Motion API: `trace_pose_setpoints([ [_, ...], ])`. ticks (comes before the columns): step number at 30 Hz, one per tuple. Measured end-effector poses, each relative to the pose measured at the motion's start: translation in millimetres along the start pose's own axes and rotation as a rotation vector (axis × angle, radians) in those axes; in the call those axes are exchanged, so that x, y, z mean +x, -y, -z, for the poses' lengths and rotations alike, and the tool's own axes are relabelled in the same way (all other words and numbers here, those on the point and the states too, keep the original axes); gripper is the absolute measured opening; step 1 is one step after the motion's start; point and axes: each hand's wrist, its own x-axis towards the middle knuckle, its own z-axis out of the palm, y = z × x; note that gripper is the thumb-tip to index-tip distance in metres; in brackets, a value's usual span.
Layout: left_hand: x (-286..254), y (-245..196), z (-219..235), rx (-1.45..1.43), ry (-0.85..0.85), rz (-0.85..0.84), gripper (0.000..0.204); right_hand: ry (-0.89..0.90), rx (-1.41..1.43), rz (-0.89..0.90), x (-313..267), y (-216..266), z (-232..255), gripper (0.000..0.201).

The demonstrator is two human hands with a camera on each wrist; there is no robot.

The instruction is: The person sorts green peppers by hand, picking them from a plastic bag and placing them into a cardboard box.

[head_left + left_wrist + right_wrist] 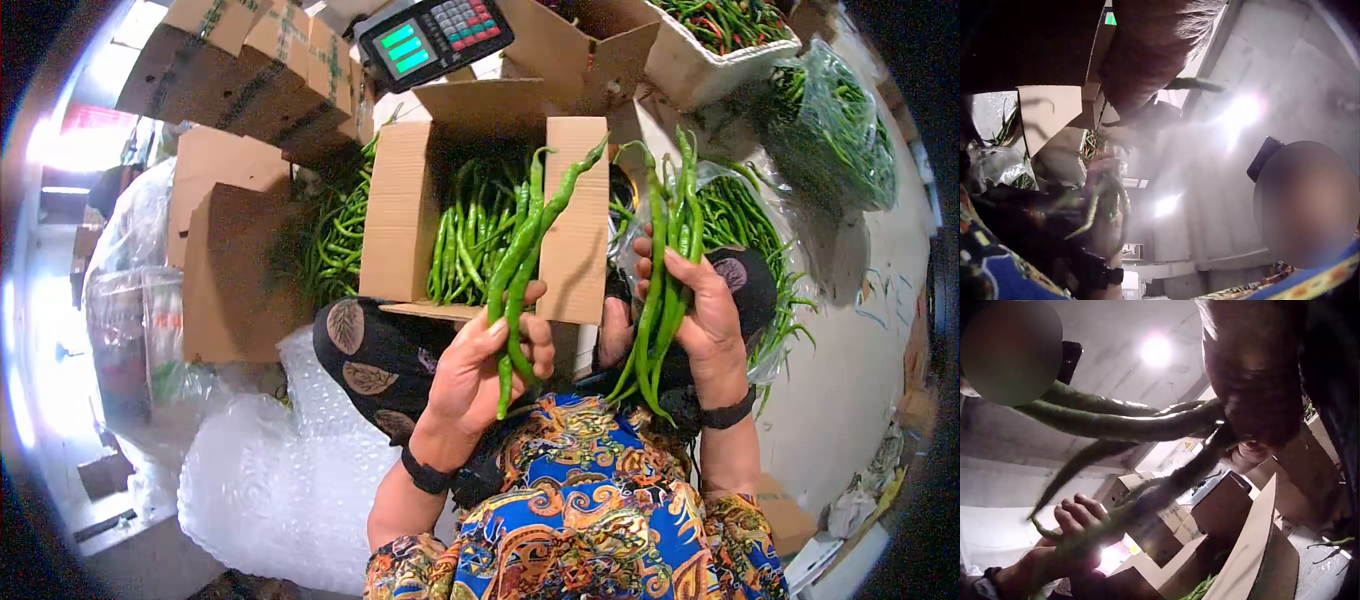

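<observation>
My left hand [465, 375] grips two long green chili peppers [521, 262] near their lower ends, tilted over the front edge of an open cardboard box [397, 215]. A bunch of several green chili peppers [655, 285] is held upright in my right hand [712, 312], to the right of the box, the thumb across them. More green chili peppers [468, 235] lie inside the box. In the right wrist view, the bunch [1129, 425] juts out from the dark right hand [1260, 394]. One pepper end [1194, 83] shows past the left hand in its wrist view.
A lit scale display [405, 50] stands behind the box. Green peppers [345, 235] lie left of it, and a plastic bag of peppers [735, 215] sits right. A foam box of mixed peppers [720, 75] is at the back right. Bubble wrap [290, 480] spreads at lower left.
</observation>
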Motion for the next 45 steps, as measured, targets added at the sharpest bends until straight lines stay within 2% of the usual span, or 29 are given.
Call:
trace_pose_setpoints([
  [5, 5.2, -12.1, 0.7, 0.055, -0.023, 0.001, 0.052, 0.103, 0.113, -0.005, -1.7, -6.0, 0.6, 0.042],
  [6, 6.2, -13.0, -5.9, 0.075, -0.104, -0.016, 0.055, 0.124, 0.108, -0.013, -2.1, -5.9, 1.0, 0.044],
  [7, 8.8, -14.2, -4.1, 0.073, -0.104, -0.016, 0.055, 0.123, 0.107, -0.014, -2.5, -5.0, 1.9, 0.044],
  [9, 12.0, -19.9, 2.4, 0.056, 0.004, -0.024, 0.052, 0.138, 0.106, -0.044, -3.8, -6.5, 3.4, 0.045],
  [12, 14.3, -32.7, 0.5, 0.136, -0.04, -0.036, 0.05, 0.215, 0.142, -0.075, -7.7, -5.3, 1.8, 0.045],
  [15, 25.0, -48.6, 3.5, 0.245, -0.079, -0.082, 0.048, 0.186, 0.052, -0.062, -8.6, -5.3, 5.5, 0.045],
  [17, 31.2, -57.0, 0.3, 0.396, -0.211, -0.134, 0.051, 0.194, 0.061, -0.082, -11.0, -2.7, 5.4, 0.048],
  [18, 35.9, -62.0, -0.6, 0.462, -0.261, -0.1, 0.049, 0.178, 0.004, -0.088, -12.1, -1.3, 5.1, 0.048],
  [19, 42.6, -65.4, 7.5, 0.461, -0.257, -0.098, 0.049, 0.16, -0.052, -0.095, -13.0, -0.3, 5.1, 0.049],
  [21, 57.3, -70.2, 35.9, 0.948, -0.416, -0.095, 0.046, 0.183, -0.048, -0.097, -14.5, 0.3, 3.1, 0.049],
  [25, 75.1, -81.9, 54.0, 0.968, -0.481, -0.051, 0.046, 0.202, -0.096, -0.137, -17.7, 5.5, -5.4, 0.05],
  [26, 77.2, -80.4, 56.1, 1.182, -0.553, -0.057, 0.051, 0.177, -0.134, -0.149, -19.0, 6.9, -7.8, 0.051],
  [27, 76.8, -76.4, 55.6, 1.181, -0.555, -0.06, 0.051, 0.156, -0.17, -0.164, -19.6, 6.8, -9.7, 0.051],
  [29, 71.9, -64.1, 53.8, 2.207, -0.526, -0.78, 0.052, 0.168, -0.204, -0.128, -18.0, 3.1, -11.6, 0.05],
  [30, 65.3, -58.8, 23.9, 1.985, -0.458, -0.705, 0.051, 0.147, -0.268, -0.106, -19.3, 2.2, -15.2, 0.048],
  [31, 59.4, -56.7, 6.0, 1.809, -0.342, -0.548, 0.051, 0.122, -0.334, -0.09, -20.8, 1.1, -16.9, 0.045],
  [33, 52.3, -41.6, -29.9, 1.254, -0.211, -0.247, 0.049, 0.139, -0.367, -0.109, -20.4, 0.6, -15.9, 0.042],
  [35, 57.3, -34.8, -51.2, 1.025, -0.179, -0.243, 0.048, 0.23, -0.507, -0.17, -20.2, -0.6, -15.5, 0.043],
  [36, 61.8, -33.4, -57.0, 0.938, -0.189, -0.321, 0.045, 0.22, -0.474, -0.191, -23.1, 1.1, -23.9, 0.042],
  [37, 61.7, -41.1, -55.8, 0.939, -0.192, -0.326, 0.045, 0.225, -0.475, -0.192, -22.1, -0.1, -24.9, 0.042],
  [39, 59.1, -56.9, -52.0, 1.066, 0.051, -0.095, 0.038, 0.287, -0.397, -0.167, -21.9, -0.7, -24.0, 0.042],
  [40, 57.6, -56.0, -54.1, 1.056, 0.042, -0.043, 0.03, 0.281, -0.397, -0.167, -25.2, 2.2, -25.7, 0.042],
  [42, 52.6, -56.9, -56.7, 1.088, 0.045, 0.008, 0.025, 0.131, -0.41, -0.204, -34.1, 11.7, -32.7, 0.042],
  [44, 48.5, -59.0, -52.6, 1.072, 0.061, 0.003, 0.025, 0.126, -0.39, -0.228, -39.1, 18.9, -26.7, 0.043],
  [45, 44.6, -61.7, -50.8, 0.981, 0.08, 0.087, 0.025, 0.119, -0.372, -0.245, -41.9, 22.4, -25.0, 0.044],
])
